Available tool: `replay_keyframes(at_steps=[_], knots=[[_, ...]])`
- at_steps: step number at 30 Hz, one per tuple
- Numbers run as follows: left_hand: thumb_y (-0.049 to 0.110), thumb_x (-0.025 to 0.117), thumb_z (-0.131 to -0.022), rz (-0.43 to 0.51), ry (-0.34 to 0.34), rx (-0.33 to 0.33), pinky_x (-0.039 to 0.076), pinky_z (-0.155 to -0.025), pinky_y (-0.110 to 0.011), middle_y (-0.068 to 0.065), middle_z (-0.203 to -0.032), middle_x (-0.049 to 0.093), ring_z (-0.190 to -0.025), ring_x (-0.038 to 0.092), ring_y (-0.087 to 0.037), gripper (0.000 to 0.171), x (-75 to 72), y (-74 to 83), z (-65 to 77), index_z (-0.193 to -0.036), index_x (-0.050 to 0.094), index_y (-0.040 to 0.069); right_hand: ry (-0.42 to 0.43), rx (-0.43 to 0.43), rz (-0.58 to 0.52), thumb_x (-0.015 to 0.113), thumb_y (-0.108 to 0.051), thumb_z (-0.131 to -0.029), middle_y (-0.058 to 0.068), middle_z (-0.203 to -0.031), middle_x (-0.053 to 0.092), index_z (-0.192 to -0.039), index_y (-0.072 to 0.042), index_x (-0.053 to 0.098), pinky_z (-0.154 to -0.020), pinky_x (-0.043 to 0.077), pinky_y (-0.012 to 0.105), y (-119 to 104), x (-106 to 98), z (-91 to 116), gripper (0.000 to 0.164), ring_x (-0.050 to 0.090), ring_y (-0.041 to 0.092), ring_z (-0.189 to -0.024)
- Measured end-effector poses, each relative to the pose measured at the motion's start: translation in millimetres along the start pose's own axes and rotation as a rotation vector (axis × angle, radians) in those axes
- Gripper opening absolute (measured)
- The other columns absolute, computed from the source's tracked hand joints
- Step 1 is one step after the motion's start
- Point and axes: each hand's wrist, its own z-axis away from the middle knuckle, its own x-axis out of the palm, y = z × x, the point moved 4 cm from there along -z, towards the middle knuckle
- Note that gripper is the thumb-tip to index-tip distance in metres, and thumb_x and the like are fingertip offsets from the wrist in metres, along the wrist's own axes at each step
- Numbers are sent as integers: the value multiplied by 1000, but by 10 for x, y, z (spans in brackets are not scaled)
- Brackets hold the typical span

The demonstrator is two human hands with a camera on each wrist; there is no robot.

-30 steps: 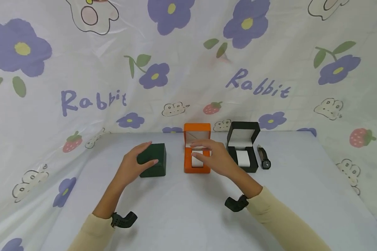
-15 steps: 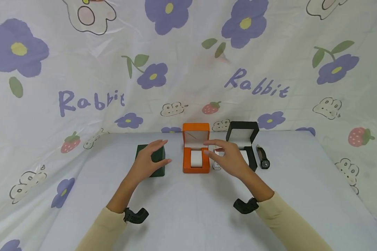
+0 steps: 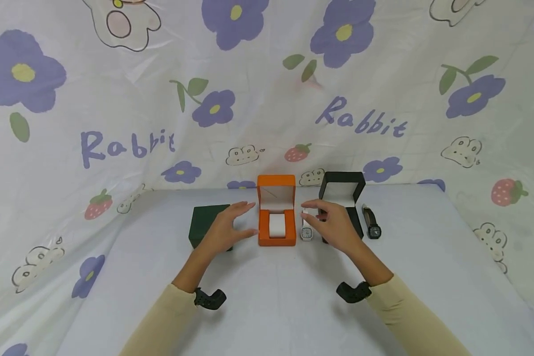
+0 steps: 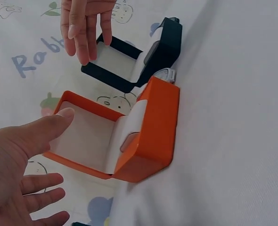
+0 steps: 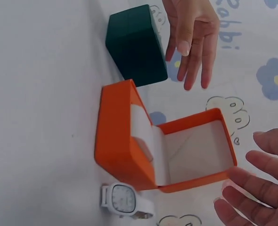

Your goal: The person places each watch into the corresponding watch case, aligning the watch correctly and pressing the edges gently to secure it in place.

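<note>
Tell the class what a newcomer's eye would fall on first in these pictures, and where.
Most likely the open orange watch box, bright on the white table between the left hand and the right hand. Next might come the white wristwatch, between that box and the open black watch box. Behind everything, large purple flowers near the top of the backdrop cloth may also stand out.

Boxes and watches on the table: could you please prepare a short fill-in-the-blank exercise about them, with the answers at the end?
1. The orange box is open, but the lid of the green box is ____.
2. The wristwatch lying between the orange box and the black box is ____ in colour.
3. In the head view, the dark watch lies to the ____ of the black box.

Missing words: closed; white; right.
</note>
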Motion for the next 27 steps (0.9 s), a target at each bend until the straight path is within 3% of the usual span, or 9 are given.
replay_keyframes(at_steps=[5, 10, 14, 21, 27], knots=[[35, 82, -87, -40, -25, -29, 37, -115, -57, -11, -157, 44, -145, 39, -33, 71, 119, -18, -37, -150, 53, 16, 3, 13, 14, 72, -19, -96, 14, -121, 71, -122, -7, 72, -82, 59, 41, 118, 29, 0, 29, 68, 27, -96], [35, 82, -87, -101, -45, 0, 37, -116, -54, -12, -156, 45, -144, 40, -33, 70, 164, 37, -103, -148, 54, 15, 15, 9, 31, 72, -13, -95, 17, -115, 73, -120, -1, 72, -89, 58, 47, 208, 69, -27, 28, 68, 30, -102], [34, 83, -86, -136, -58, 28, 38, -116, -51, -12, -153, 49, -142, 42, -31, 69, 216, 47, -174, -147, 56, 16, 1, 64, 50, 72, -12, -94, 18, -112, 73, -119, 2, 72, -87, 58, 48, 293, 134, -50, 28, 68, 32, -100], [33, 83, -86, -151, -82, 48, 41, -115, -48, -11, -146, 54, -138, 46, -30, 66, 338, 37, -263, -145, 59, 15, -57, 137, 110, 70, -12, -95, 26, -118, 69, -123, 12, 66, -87, 59, 47, 406, 270, -70, 37, 67, 40, -107], [32, 84, -86, -169, -64, 59, 42, -114, -48, -11, -145, 54, -138, 45, -30, 66, 391, 62, -279, -144, 59, 16, -91, 192, 181, 71, -9, -93, 30, -124, 65, -125, 15, 63, -93, 57, 52, 414, 382, -85, 41, 65, 41, -112]])
